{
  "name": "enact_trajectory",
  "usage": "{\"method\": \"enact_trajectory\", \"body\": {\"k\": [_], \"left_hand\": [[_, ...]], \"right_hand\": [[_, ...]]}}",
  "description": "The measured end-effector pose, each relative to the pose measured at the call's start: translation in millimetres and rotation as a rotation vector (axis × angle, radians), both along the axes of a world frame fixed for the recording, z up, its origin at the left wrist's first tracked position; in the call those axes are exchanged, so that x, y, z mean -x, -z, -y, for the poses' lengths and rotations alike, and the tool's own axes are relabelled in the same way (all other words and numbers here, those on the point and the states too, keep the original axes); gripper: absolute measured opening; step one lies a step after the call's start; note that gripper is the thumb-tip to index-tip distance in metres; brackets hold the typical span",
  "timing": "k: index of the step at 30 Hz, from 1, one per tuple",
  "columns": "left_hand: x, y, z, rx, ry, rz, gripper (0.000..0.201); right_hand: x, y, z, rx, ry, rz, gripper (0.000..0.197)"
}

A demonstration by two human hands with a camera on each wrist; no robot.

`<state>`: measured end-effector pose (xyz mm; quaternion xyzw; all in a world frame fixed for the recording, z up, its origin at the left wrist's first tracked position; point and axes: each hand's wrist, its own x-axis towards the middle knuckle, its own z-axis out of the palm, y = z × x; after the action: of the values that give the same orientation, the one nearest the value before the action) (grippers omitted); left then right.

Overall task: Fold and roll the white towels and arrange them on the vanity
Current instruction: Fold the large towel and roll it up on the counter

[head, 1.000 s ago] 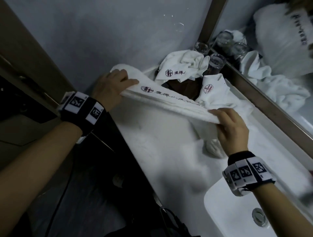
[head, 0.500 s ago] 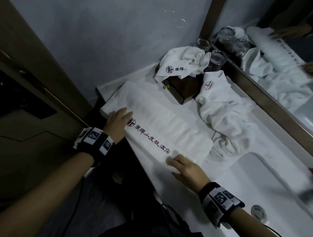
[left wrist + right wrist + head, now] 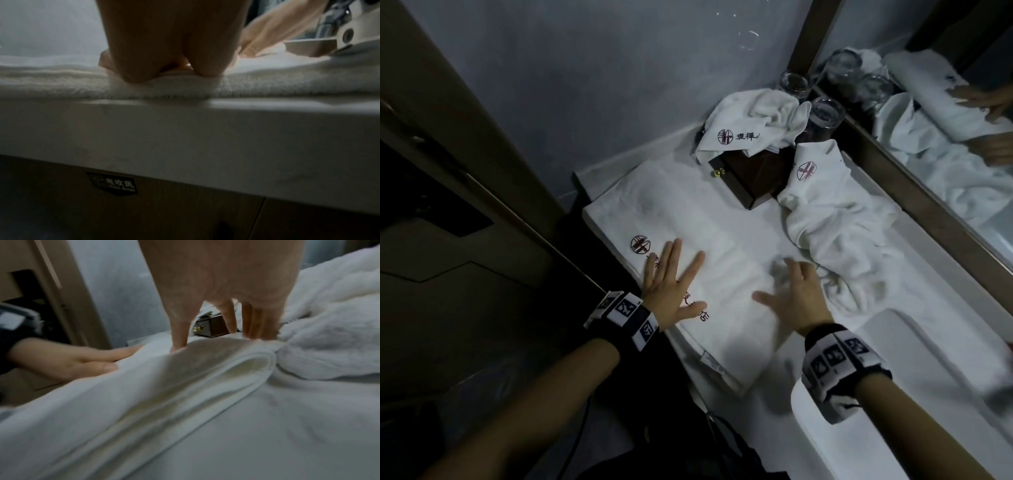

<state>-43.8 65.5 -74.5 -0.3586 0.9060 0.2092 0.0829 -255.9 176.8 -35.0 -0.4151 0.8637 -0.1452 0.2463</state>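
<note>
Both hands lie flat on the folded towel (image 3: pixel 688 260) along the counter (image 3: pixel 774 404) near edge: left hand (image 3: pixel 671 284) with fingers spread straight over the lettering, right hand (image 3: pixel 791 294) with fingers released (blurred). Farther off, a crumpled towel (image 3: pixel 835 226) beside a dark wooden box (image 3: pixel 753 174).

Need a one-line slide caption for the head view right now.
Left hand and right hand press flat on a folded white logo towel lying on the white vanity.
</note>
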Motion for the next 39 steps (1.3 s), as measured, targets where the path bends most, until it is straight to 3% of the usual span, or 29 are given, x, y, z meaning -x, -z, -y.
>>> {"method": "enact_trajectory", "body": {"k": [4, 6, 7, 8, 9, 11, 13, 15, 19, 22, 24, 26, 28, 30, 34, 39], "left_hand": [[9.6, -9.5, 7.6, -0.076, -0.015, 0.097, 0.087], [20.7, -26.2, 18.5, -0.054, -0.062, 0.054, 0.064], [28.2, -35.6, 24.7, -0.003, -0.062, -0.001, 0.050], [36.6, -43.6, 32.0, 0.062, -0.017, -0.052, 0.049], [46.5, -49.4, 39.3, 0.114, 0.069, -0.075, 0.063], [68.0, -61.6, 55.4, 0.189, 0.317, 0.071, 0.078], [88.4, -74.7, 70.3, 0.247, 0.541, 0.365, 0.067], [100.9, -82.5, 85.4, 0.221, 0.603, 0.513, 0.059], [103.0, -83.3, 101.0, 0.288, 0.507, 0.297, 0.047], [95.8, -66.8, 90.9, 0.293, 0.306, 0.078, 0.060], [85.3, -53.0, 69.9, 0.213, 0.157, -0.035, 0.069], [70.1, -39.2, 45.5, 0.119, 0.144, -0.080, 0.069], [53.9, -29.7, 22.7, 0.043, 0.201, -0.080, 0.065], [41.1, -21.4, 5.2, -0.009, 0.258, -0.086, 0.066], [25.8, -6.2, -22.5, 0.041, 0.410, -0.042, 0.078], [27.6, -10.6, -36.8, 0.034, 0.483, -0.161, 0.071]], "right_hand": [[10.1, -4.5, 4.6, -0.257, -0.013, 0.187, 0.084], [10.6, -6.8, 1.4, -0.379, -0.093, 0.219, 0.084], [10.4, -8.2, -1.6, -0.372, -0.119, 0.248, 0.083], [9.5, -10.3, -4.5, -0.324, -0.128, 0.279, 0.083], [8.2, -13.9, -8.0, -0.257, -0.133, 0.293, 0.081], [5.3, -24.2, -14.6, -0.098, -0.160, 0.286, 0.067], [4.6, -35.2, -19.8, 0.063, -0.194, 0.314, 0.042], [8.4, -44.2, -25.1, 0.150, -0.221, 0.351, 0.034], [21.1, -46.2, -33.0, 0.208, -0.041, 0.392, 0.036], [25.3, -34.8, -33.4, 0.177, 0.126, 0.189, 0.045], [21.6, -29.5, -35.3, 0.192, 0.032, -0.070, 0.050], [11.3, -23.4, -39.7, 0.270, -0.158, -0.220, 0.047], [-9.3, -18.1, -46.0, 0.295, -0.301, -0.124, 0.039], [-30.6, -11.7, -52.6, 0.238, -0.351, 0.015, 0.044], [-51.0, -2.0, -58.6, 0.154, -0.486, 0.009, 0.052], [-33.9, -0.1, -73.0, 0.244, -0.397, 0.227, 0.030]]}}
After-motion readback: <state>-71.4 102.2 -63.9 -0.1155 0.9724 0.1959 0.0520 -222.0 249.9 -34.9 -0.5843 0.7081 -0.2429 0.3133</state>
